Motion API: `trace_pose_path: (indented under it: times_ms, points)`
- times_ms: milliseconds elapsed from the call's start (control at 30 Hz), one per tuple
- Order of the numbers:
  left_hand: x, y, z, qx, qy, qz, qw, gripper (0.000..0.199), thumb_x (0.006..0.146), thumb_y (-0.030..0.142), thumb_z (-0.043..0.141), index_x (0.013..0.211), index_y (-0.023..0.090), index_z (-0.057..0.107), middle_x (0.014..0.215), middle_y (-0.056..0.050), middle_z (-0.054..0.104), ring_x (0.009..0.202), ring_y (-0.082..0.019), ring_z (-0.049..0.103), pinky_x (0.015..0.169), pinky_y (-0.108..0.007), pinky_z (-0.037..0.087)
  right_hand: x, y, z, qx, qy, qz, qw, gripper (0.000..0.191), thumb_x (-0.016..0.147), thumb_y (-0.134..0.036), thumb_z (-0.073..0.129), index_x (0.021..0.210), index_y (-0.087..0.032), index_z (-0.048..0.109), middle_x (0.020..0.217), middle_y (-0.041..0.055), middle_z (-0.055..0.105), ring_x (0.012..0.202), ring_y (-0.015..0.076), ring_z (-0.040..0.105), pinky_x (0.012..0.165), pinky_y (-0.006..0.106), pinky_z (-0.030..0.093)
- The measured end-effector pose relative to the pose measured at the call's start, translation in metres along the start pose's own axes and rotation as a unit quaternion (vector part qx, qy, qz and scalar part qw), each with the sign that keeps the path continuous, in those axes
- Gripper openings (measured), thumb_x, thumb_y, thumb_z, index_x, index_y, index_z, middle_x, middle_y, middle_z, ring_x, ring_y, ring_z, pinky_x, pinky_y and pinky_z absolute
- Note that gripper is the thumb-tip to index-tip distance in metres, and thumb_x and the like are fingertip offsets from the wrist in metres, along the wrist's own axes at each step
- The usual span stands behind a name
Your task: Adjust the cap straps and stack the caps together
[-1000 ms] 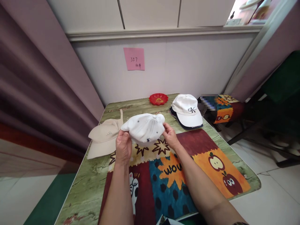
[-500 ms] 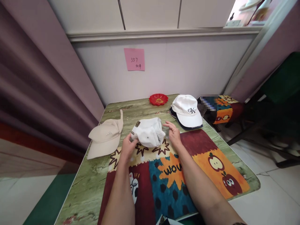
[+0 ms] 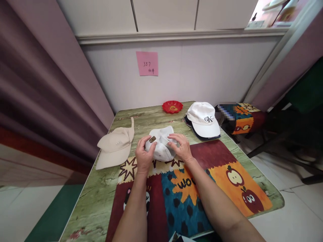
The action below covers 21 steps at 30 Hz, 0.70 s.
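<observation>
A crumpled light grey-white cap (image 3: 163,149) rests at the back edge of the patterned mat. My left hand (image 3: 144,153) grips its left side, thumb and fingers around the edge near a small brown patch. On the right side, my right hand (image 3: 181,146) pinches the fabric between thumb and fingers. A beige cap (image 3: 114,146) lies to the left, its strap pointing up. To the right, a white cap with dark letters (image 3: 204,117) sits on top of dark caps (image 3: 202,137).
The patterned mat (image 3: 176,201) covers the table's front. A red scalloped dish (image 3: 172,107) stands at the back of the green wood-look table (image 3: 96,201). Behind, a pink note (image 3: 147,64) is on the wall. A stool with patterned cloth (image 3: 243,117) stands at right.
My right hand has moved left onto the cap and closed on its fabric. My left hand has a fuller grip. The cap has turned slightly and is more bunched.
</observation>
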State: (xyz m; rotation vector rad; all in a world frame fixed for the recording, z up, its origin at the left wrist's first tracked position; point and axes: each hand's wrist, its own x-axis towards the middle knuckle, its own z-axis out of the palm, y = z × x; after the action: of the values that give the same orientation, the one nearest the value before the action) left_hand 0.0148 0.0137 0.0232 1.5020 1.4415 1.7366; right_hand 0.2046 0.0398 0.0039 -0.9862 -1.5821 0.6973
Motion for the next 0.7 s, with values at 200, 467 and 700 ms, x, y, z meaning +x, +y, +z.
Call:
trace_pose_path:
  times_ms: [200, 467, 700]
  points:
    - [0.001, -0.011, -0.001, 0.104, -0.046, 0.059, 0.992, 0.016, 0.08, 0.027, 0.071, 0.095, 0.023, 0.073, 0.098, -0.006, 0.071, 0.099, -0.026, 0.064, 0.097, -0.037, 0.046, -0.004, 0.009, 0.008, -0.121, -0.003, -0.045, 0.992, 0.019, 0.086, -0.03, 0.06, 0.098, -0.025, 0.074, 0.098, 0.0079, 0.073, 0.099, 0.027, 0.061, 0.098, 0.041, 0.039]
    - [0.002, -0.035, -0.01, 0.297, -0.129, 0.123, 0.938, 0.015, 0.083, 0.026, 0.068, 0.097, 0.02, 0.07, 0.093, -0.008, 0.069, 0.092, -0.027, 0.065, 0.086, -0.039, 0.049, -0.005, 0.018, 0.0, -0.073, 0.071, 0.061, 0.993, 0.028, 0.07, -0.018, 0.043, 0.09, -0.02, 0.063, 0.08, 0.0007, 0.064, 0.071, 0.0186, 0.056, 0.072, 0.029, 0.041]
    - [0.005, -0.044, -0.011, 0.307, -0.148, 0.129, 0.931, 0.018, 0.08, 0.033, 0.074, 0.092, 0.021, 0.068, 0.088, -0.006, 0.067, 0.086, -0.026, 0.065, 0.079, -0.036, 0.048, -0.005, 0.021, 0.003, 0.111, 0.06, 0.14, 0.982, 0.025, 0.082, -0.037, 0.051, 0.084, -0.018, 0.066, 0.078, 0.0005, 0.064, 0.076, 0.0181, 0.056, 0.071, 0.026, 0.042]
